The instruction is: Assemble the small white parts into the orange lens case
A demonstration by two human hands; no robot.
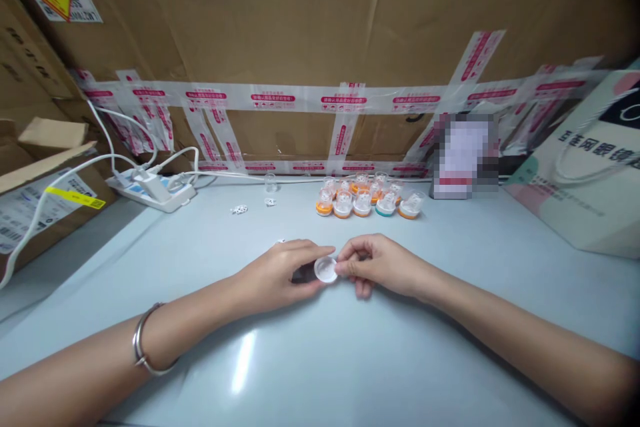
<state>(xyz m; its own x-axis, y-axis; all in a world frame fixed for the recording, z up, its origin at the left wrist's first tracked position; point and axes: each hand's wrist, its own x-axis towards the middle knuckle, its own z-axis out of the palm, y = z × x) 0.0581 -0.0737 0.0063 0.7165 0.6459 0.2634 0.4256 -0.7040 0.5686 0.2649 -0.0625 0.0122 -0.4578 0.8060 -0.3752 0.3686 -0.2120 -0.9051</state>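
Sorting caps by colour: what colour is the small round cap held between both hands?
White, clearest in the head view: the cap.

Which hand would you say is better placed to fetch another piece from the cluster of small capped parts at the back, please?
Probably the right hand: the cluster lies behind it, slightly to its side, with bare table between. The left hand sits farther off and seems to carry most of the white cap.

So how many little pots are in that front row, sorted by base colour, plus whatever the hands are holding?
Orange-based pots: 4
Teal-based pot: 1
White cap, pinched between left hand and right hand: 1
Total: 6
The pots crowded behind that row are too hard to count.
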